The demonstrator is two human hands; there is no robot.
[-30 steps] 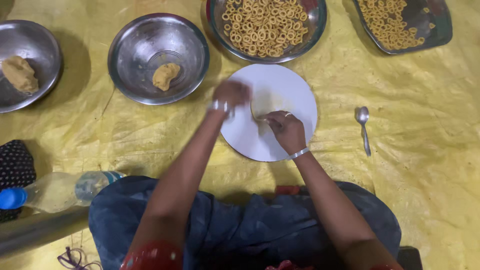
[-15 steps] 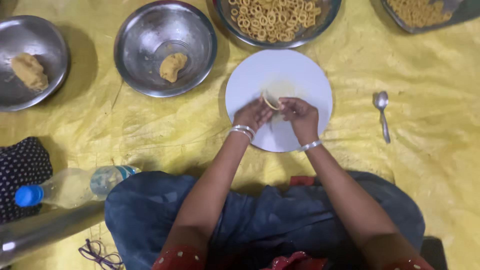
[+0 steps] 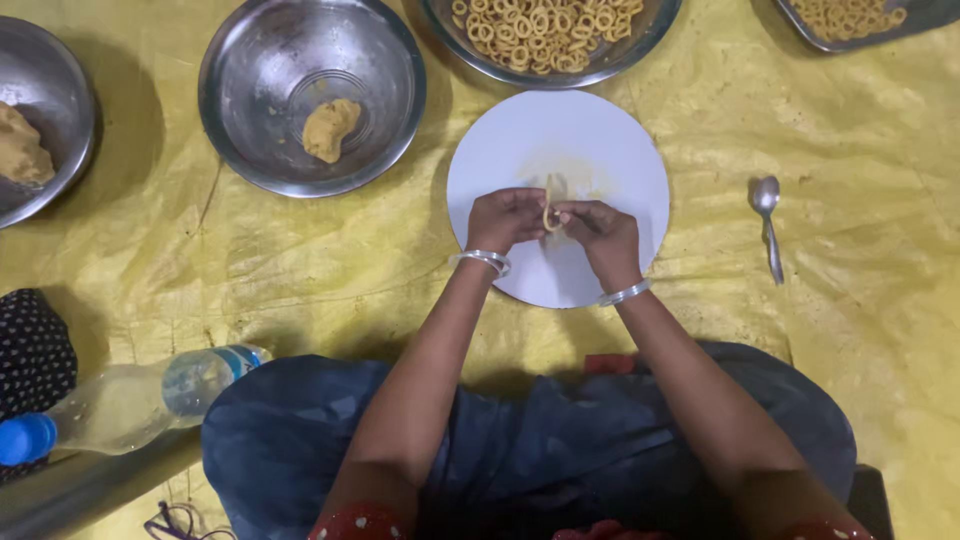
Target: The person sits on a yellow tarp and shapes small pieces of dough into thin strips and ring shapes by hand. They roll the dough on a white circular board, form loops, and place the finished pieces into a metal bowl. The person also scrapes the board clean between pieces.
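Moved since half a second back: both our hands sit lower and closer over the white round plate [image 3: 600, 130], and the dough strand [image 3: 547, 208] now stands up between them instead of lying curved on the plate.
Left hand [image 3: 505, 218]: fingers pinched narrow on the near-left side of the strand; bangle at the wrist.
Right hand [image 3: 597, 232]: fingers likewise pinched on the strand, touching it from the right; bangle at the wrist.
Strand: thin, pale yellow, held just above the middle of the plate, apart from its surface as far as we can tell.
Step in hand: we judge we are bending the rolled strand into a ring, ends not yet joined.
Next move calls for: a light, even pinch to close the ends without tearing the strand.
Beyond the plate: steel bowl of finished rings [image 3: 545, 35], just touching the far rim.
Left of the plate: steel bowl [image 3: 250, 90] with a dough lump [image 3: 330, 128].
Right of the plate: spoon [image 3: 767, 225], well apart on the yellow sheet [image 3: 860, 150].
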